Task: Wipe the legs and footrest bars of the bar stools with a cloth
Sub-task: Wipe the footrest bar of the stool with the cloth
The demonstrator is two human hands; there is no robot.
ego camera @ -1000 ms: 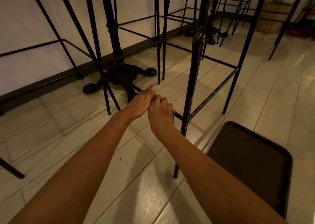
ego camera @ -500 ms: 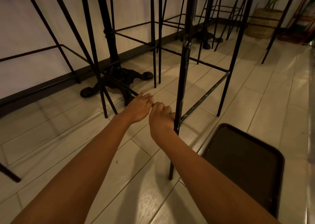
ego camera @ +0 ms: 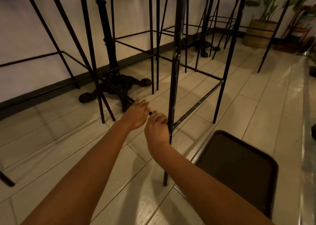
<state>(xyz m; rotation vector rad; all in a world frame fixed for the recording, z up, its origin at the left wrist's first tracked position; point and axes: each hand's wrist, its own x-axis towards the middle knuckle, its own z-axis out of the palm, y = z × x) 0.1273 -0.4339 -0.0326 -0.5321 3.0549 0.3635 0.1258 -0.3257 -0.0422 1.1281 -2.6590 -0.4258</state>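
Note:
The nearest bar stool has thin black metal legs; its front leg point(ego camera: 174, 88) rises in the middle of the view. A low footrest bar point(ego camera: 118, 92) runs from that leg back to the left. My left hand point(ego camera: 136, 114) curls over this bar from above. My right hand point(ego camera: 156, 128) grips the same bar just beside it, pressed against the front leg. A short piece of bar shows between the two hands. I see no cloth in either hand. The stool's right footrest bar point(ego camera: 198, 103) is scuffed and pale in spots.
More black stools stand along the wall to the left and behind. A cast-iron table base point(ego camera: 119, 86) sits just beyond my hands. A dark square seat or tray point(ego camera: 239, 165) lies at lower right. A woven plant basket point(ego camera: 258, 33) stands far right on the tiled floor.
My right hand has slid right along the footrest bar until it meets the front leg. My left hand followed and now curls over the bar. The view tilted up a little.

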